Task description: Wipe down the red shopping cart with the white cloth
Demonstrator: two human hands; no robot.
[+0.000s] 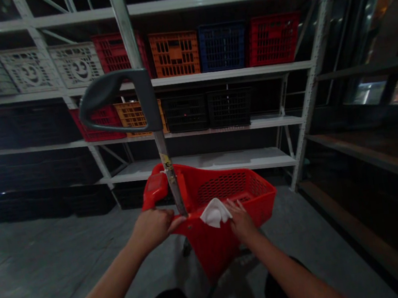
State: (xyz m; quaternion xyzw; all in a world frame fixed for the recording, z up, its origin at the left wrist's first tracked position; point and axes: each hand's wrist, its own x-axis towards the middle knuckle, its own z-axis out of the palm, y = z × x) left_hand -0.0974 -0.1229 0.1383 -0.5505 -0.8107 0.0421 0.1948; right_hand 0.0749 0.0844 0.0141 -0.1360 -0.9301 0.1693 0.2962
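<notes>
Head view: I count one cart (pixel 212 250), one cloth (pixel 214 212), one grey handle (pixel 149 101); left hand (pixel 154 229) clasps cart, right hand (pixel 242 222) holds cloth against cart.

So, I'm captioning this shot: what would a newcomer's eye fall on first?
Probably the bright red cart in the lower middle, with a white cloth at its near rim. Next, the grey loop handle on a metal pole left of centre. Behind, coloured crates line white shelves.
</notes>
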